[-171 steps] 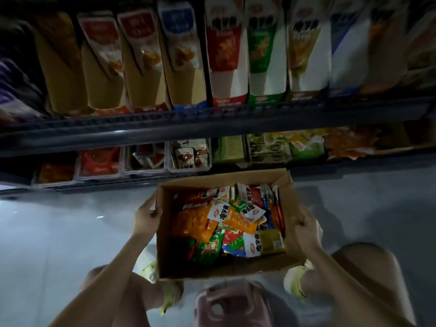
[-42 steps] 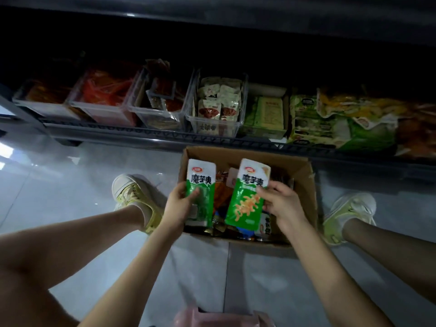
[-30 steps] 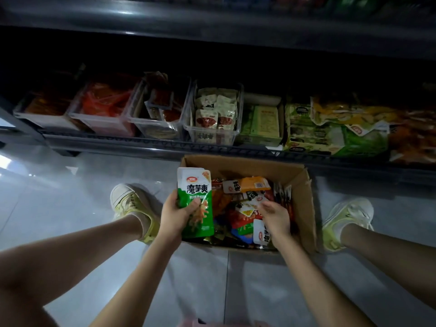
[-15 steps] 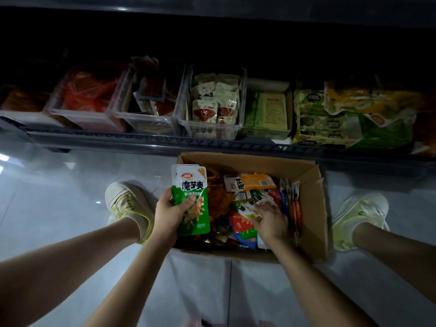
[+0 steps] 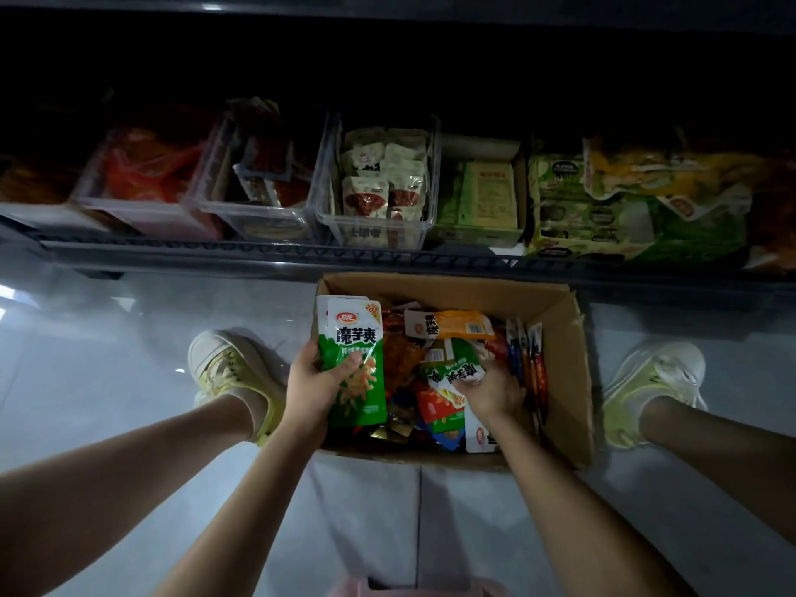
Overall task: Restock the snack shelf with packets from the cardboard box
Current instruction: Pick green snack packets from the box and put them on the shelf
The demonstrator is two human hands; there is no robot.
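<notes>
An open cardboard box [image 5: 564, 359] sits on the floor between my feet, filled with mixed snack packets. My left hand [image 5: 316, 387] grips a small stack of green-and-white packets [image 5: 355, 338] upright over the box's left side. My right hand [image 5: 491, 392] is down inside the box, its fingers curled on another green-and-white packet [image 5: 452, 372] lying among the others. An orange packet [image 5: 452, 324] lies on top near the far wall. The bottom snack shelf [image 5: 275, 254] runs just beyond the box.
Clear plastic bins [image 5: 379, 228] on the shelf hold red and white packets; a green carton [image 5: 486, 200] and green and yellow bags [image 5: 637, 209] lie to the right. My yellow shoes [image 5: 232, 368] [image 5: 650, 389] flank the box on a glossy tiled floor. A pink stool edge [image 5: 413, 590] shows at the bottom.
Two packets were first held up, one per hand. Both now sit in my left hand, and my right hand has gone down into the box and closed on another green packet.
</notes>
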